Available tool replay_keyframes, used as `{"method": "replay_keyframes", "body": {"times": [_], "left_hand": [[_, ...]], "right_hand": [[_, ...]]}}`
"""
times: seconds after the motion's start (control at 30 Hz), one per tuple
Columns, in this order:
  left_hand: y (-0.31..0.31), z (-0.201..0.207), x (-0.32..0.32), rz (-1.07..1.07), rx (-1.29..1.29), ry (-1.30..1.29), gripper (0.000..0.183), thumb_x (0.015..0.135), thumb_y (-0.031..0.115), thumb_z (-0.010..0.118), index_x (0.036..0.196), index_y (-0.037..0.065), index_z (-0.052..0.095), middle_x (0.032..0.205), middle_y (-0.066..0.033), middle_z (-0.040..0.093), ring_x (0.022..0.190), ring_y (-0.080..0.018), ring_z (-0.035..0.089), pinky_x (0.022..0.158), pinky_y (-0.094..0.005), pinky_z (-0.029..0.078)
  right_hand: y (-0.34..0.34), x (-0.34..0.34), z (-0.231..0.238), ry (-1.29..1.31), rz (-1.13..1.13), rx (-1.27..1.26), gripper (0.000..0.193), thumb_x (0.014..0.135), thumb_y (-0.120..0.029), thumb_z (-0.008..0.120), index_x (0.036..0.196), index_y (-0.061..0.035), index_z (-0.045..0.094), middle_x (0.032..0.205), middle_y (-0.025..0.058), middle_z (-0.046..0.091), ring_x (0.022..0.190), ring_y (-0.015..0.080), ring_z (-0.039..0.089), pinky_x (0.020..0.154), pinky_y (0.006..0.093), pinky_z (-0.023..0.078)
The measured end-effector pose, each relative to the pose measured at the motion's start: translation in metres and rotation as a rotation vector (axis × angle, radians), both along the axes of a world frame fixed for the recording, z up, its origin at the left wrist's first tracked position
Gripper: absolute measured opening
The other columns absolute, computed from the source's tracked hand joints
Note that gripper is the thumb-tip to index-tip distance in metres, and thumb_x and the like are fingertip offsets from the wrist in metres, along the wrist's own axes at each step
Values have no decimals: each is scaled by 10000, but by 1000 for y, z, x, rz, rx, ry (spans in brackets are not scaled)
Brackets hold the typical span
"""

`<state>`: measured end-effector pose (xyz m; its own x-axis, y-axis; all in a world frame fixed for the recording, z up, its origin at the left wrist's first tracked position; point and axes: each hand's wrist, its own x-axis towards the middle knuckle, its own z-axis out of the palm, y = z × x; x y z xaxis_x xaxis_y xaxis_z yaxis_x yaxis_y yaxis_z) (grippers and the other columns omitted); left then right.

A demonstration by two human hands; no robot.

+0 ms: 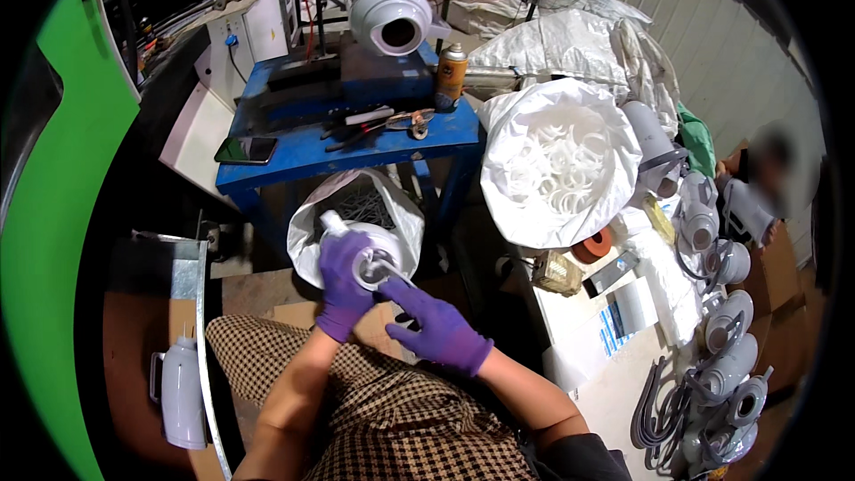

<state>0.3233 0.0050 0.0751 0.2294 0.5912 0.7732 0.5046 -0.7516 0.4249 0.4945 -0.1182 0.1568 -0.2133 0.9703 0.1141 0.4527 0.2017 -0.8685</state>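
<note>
My left hand (344, 283), in a purple glove, is closed around the side of a pale grey plastic jug housing (381, 238), held above my lap with its round opening toward me. A white spout-like part sticks out at its upper left. My right hand (440, 328), also gloved in purple, is at the right of the opening, its index finger reaching to the rim and its thumb apart. A narrow grey piece (392, 271) crosses the opening near that finger; whether it is part of the housing I cannot tell.
An open white sack (308, 254) of thin metal pieces stands behind the housing. The blue bench (347, 144) carries a phone (246, 150), pliers (358, 135) and a spray can (451, 77). At right are a sack of white rings (559, 165) and several grey housings (730, 361); another person is beyond.
</note>
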Motion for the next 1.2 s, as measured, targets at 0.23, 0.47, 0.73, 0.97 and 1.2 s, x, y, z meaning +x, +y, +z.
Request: {"method": "replay_keyframes", "body": {"times": [0.23, 0.47, 0.73, 0.97, 1.2], "left_hand": [[27, 44, -49, 107, -94, -266, 791, 646, 290, 936, 1309, 6, 611, 1326, -181, 636, 1230, -357, 615, 1076, -451, 487], [10, 46, -49, 143, -18, -178, 794, 636, 257, 901, 1328, 17, 595, 1361, -180, 614, 1274, -375, 584, 1110, -472, 457], [-52, 16, -30, -18, -99, 58, 773, 644, 316, 904, 1285, 20, 588, 1309, -193, 610, 1240, -415, 573, 1094, -501, 447], [-62, -18, 27, -394, -250, 83, 724, 575, 268, 925, 1204, 52, 638, 1224, -169, 650, 1166, -400, 600, 1042, -491, 469], [-92, -10, 57, -574, -239, 122, 806, 530, 356, 976, 1194, 78, 613, 1180, -149, 653, 1144, -380, 607, 1014, -496, 472]], "right_hand": [[38, 179, 27, -130, -689, 270, 255, 901, -190, 772, 1131, -83, 753, 1072, 133, 726, 828, 271, 745, 777, 356, 575], [105, 263, -2, -1185, -483, 649, 329, 772, -157, 718, 1079, -267, 756, 1184, 41, 657, 1006, 271, 642, 789, 434, 517], [126, 297, 11, -1086, -749, 391, 145, 778, -241, 781, 884, -169, 713, 1089, 86, 634, 1012, 322, 630, 816, 472, 515], [96, 328, 27, -856, -813, 147, 207, 820, -160, 722, 1020, -117, 693, 1069, 145, 690, 1046, 360, 664, 900, 472, 530], [107, 327, 27, -678, -860, 184, 582, 871, -187, 740, 1417, -200, 537, 1101, 192, 679, 1019, 370, 679, 882, 488, 532]]}}
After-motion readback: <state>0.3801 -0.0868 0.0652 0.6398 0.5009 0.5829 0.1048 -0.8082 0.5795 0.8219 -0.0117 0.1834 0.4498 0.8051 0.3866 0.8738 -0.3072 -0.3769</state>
